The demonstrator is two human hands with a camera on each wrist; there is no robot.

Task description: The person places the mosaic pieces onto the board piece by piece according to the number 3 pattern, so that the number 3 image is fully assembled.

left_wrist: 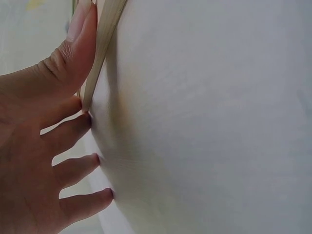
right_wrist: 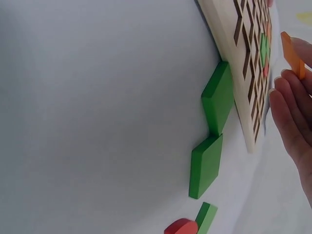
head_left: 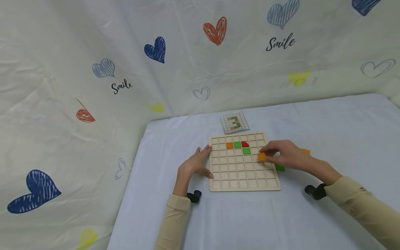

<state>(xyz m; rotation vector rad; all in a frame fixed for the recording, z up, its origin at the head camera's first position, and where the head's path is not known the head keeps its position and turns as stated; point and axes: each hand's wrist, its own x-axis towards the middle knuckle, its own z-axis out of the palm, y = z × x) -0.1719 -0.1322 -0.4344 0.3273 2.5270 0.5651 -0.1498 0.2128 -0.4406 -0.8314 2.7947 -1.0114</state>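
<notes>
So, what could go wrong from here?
The flat orange square tile pinched by the right hand over the pale wooden grid board might slip or land crooked. That hand could knock the green square tile lying at the board's right edge. The left hand, touching the left edge, might nudge the board.

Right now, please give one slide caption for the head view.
Right hand pinches an orange tile over the wooden grid board; left hand touches the board's edge.
</notes>
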